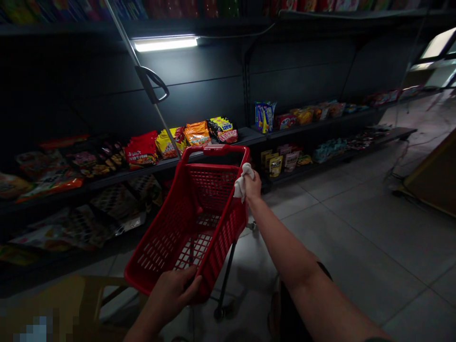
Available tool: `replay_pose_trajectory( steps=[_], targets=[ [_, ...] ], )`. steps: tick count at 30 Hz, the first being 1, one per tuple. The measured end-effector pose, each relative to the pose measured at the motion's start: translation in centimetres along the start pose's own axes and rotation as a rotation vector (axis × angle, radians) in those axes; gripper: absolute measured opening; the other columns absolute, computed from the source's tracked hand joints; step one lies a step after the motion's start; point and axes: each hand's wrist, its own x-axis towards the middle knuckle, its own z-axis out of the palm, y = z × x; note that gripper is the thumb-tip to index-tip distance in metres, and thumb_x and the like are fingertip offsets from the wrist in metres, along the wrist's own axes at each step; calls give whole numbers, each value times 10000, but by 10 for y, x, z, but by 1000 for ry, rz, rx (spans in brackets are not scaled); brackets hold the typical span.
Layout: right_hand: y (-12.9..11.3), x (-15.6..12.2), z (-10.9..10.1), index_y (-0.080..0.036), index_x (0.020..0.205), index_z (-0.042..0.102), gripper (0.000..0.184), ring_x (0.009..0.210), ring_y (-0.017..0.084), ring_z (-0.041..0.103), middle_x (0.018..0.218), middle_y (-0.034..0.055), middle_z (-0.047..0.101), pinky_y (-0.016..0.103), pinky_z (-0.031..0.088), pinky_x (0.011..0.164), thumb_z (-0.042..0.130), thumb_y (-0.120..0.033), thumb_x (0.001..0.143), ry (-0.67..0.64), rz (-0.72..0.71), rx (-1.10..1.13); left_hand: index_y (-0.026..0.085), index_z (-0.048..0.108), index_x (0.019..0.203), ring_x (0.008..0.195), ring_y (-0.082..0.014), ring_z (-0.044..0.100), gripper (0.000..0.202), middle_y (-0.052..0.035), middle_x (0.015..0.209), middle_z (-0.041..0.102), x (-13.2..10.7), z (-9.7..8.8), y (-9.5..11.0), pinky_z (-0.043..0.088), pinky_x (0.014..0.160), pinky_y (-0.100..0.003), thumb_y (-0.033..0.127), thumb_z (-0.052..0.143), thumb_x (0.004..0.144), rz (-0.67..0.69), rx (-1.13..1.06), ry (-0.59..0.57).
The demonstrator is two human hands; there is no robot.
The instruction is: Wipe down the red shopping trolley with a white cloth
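1. Your left hand point(174, 287) is closed over the near rim of the red shopping cart point(225, 237), thumb along the edge, fingers partly out of sight past it.
2. Your right hand point(253, 184) holds a bunched white cloth point(242, 183) against the cart's right rim, near the far end; fingers folded round it.
3. Cart stands on the grey tiled floor point(342, 237) right in front of you, between your arms and the dark shelf point(251, 137). Red push handle point(216, 150) sits at the far end; a caster wheel point(223, 312) shows below the near end.
4. Beyond the handle, on the shelf, left to right: red packets point(140, 153), yellow packets point(170, 141), orange packets point(197, 134), black-and-yellow packets point(223, 130). Blue packets point(264, 117) stand farther right.
5. A lit tube lamp point(166, 44) hangs above them. A thin metal pole point(123, 33) with a black loop handle point(151, 84) slants down in front of the shelf.
6. Yellowish furniture point(64, 297) lies at lower left, just beside your left arm; too dark to tell what kind.
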Motion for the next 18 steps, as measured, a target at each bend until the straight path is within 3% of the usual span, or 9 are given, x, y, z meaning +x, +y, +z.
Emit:
replay_pose_trajectory(
  steps=[3, 6, 8, 10, 12, 15, 18],
  targets=[
    [10, -52, 4, -181, 1189, 593, 438, 854, 154, 599, 1029, 31, 669, 246, 480, 770, 510, -385, 810, -4, 69, 82, 219, 553, 798, 668, -147, 640, 353, -7, 708, 664, 1, 3, -3, 294, 620, -265, 396, 321, 998, 10, 5, -1],
    [28, -110, -5, -191, 1155, 630, 393, 785, 154, 593, 941, 11, 679, 242, 478, 706, 522, -405, 844, -159, 91, 77, 211, 541, 773, 650, -142, 622, 367, -8, 700, 654, 1, 4, -7, 284, 620, -268, 401, 320, 997, 8, 1, -6],
    [33, -119, -15, -192, 1122, 660, 368, 808, 165, 603, 942, 19, 686, 256, 487, 731, 507, -421, 878, -260, 53, 35, 210, 536, 764, 643, -141, 613, 375, -6, 695, 649, 0, 4, -9, 277, 619, -270, 408, 319, 997, -3, -4, -2],
    [30, -99, -25, -190, 1099, 691, 343, 900, 184, 611, 1002, 43, 682, 291, 491, 836, 516, -389, 882, -265, -46, -76, 212, 540, 771, 639, -140, 607, 377, -3, 692, 644, -3, 4, -10, 275, 617, -270, 415, 318, 998, -9, -15, -7],
    [20, -62, -31, -193, 1120, 707, 332, 1001, 199, 596, 1077, 68, 652, 326, 452, 965, 546, -306, 852, -174, -187, -250, 214, 544, 783, 638, -137, 605, 377, 1, 689, 638, -5, 5, -11, 273, 615, -268, 423, 318, 999, -7, -27, -10],
    [2, -15, -31, -206, 1137, 713, 341, 999, 195, 581, 1073, 77, 608, 324, 440, 986, 535, -221, 846, -144, -329, -510, 210, 536, 764, 632, -132, 598, 382, 3, 684, 631, -8, 6, -12, 267, 610, -267, 428, 327, 998, 1, -27, 10],
    [-6, -10, -25, -216, 1121, 711, 307, 983, 187, 576, 1082, 74, 592, 303, 453, 949, 531, -205, 873, -211, -373, -667, 206, 536, 740, 612, -128, 588, 397, 3, 674, 634, -8, 8, -13, 262, 602, -267, 432, 334, 997, 11, -30, 24]
  ],
)
